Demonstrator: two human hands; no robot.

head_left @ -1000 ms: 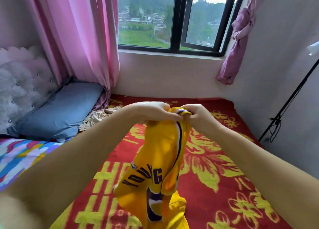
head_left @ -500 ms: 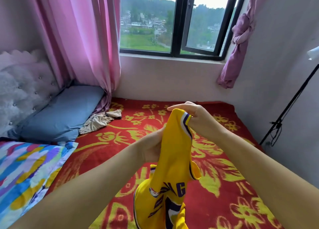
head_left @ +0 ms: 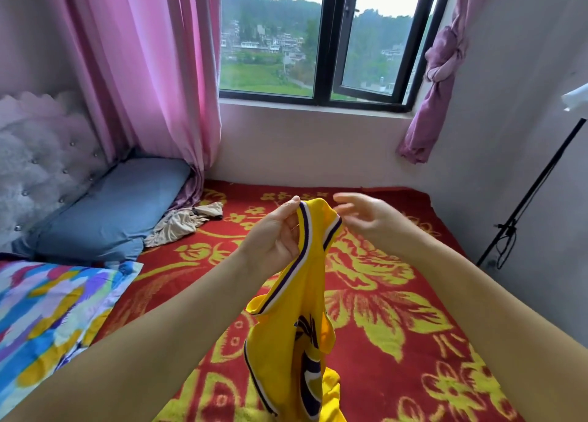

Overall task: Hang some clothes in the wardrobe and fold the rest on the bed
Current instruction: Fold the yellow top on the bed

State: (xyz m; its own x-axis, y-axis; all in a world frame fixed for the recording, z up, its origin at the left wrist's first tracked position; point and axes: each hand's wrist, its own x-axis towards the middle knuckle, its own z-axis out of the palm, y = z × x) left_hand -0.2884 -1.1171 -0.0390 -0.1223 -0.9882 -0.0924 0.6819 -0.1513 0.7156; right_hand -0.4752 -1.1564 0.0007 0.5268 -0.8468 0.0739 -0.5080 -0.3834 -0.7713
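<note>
A yellow jersey hangs over the bed, pinched at its striped trim by the left hand.

The right hand, fingers spread and holding nothing, hovers just right of the jersey's top edge; half a second ago it gripped that edge while the left hand sat lower on the cloth. To fold it well, the free hand should probably take the opposite shoulder so the jersey opens flat. A beige garment lies left of the jersey, beside the blue pillow.
</note>
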